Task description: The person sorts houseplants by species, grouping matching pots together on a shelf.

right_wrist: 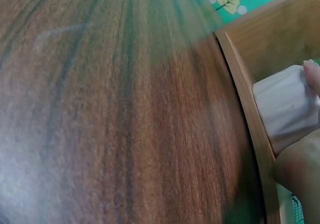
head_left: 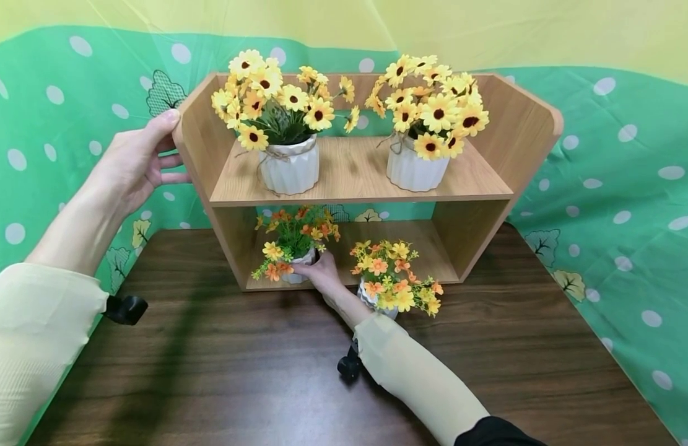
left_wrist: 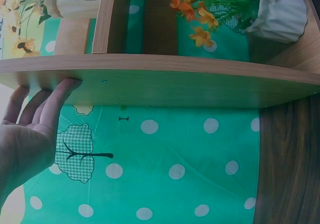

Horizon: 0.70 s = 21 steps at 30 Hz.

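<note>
On the lower level of a wooden shelf [head_left: 483, 241], toward its left, stands a white pot [right_wrist: 287, 104] of orange and yellow flowers [head_left: 296, 232]. My right hand [head_left: 321, 272] grips this pot, thumb over its rim in the right wrist view. My left hand [head_left: 134, 161] is at the shelf's left side panel [left_wrist: 180, 84], high up, its straight fingers [left_wrist: 62, 96] touching the outer face. A second pot of orange and yellow flowers [head_left: 396, 275] is right of my right forearm, at the shelf's front.
The upper board bears two white ribbed pots tied with twine, one on the left [head_left: 290, 167] and one on the right [head_left: 416, 167], both with yellow daisies. Beneath the shelf is a dark wooden table [head_left: 254, 371]. A green and yellow dotted cloth [head_left: 617, 155] hangs behind.
</note>
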{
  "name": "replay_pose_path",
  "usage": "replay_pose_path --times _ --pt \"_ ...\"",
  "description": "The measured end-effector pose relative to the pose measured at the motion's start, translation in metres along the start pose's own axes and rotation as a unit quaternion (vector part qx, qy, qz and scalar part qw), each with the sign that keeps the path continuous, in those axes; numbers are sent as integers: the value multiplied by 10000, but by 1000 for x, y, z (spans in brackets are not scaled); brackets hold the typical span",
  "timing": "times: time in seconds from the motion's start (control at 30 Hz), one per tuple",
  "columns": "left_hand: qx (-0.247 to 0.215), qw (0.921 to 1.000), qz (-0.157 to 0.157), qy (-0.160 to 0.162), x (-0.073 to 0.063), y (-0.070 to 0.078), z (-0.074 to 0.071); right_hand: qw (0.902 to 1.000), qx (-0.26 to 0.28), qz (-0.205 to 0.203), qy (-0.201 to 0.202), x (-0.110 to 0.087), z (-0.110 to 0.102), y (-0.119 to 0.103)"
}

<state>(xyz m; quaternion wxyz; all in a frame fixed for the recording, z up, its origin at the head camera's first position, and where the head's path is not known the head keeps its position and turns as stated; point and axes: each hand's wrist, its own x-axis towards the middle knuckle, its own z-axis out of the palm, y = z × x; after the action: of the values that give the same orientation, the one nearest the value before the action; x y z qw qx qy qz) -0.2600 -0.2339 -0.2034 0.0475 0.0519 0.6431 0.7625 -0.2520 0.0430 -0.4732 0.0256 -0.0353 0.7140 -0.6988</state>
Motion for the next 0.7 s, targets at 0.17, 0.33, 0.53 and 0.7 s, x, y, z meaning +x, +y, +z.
replay_pose_path --times 0.17,0.33,0.53,0.7 --pt "-22 10000 24 -23 0 -1 0 9999 -110 7 39 -1 1 0" --pt "-12 10000 53 -61 0 -1 0 9997 -222 8 55 -2 0 0" --pt "-72 9999 61 -103 -1 -1 0 9997 -227 24 39 -1 0 2" --pt "-79 9999 56 -59 -1 -1 0 9995 -289 -102 26 -3 0 2"
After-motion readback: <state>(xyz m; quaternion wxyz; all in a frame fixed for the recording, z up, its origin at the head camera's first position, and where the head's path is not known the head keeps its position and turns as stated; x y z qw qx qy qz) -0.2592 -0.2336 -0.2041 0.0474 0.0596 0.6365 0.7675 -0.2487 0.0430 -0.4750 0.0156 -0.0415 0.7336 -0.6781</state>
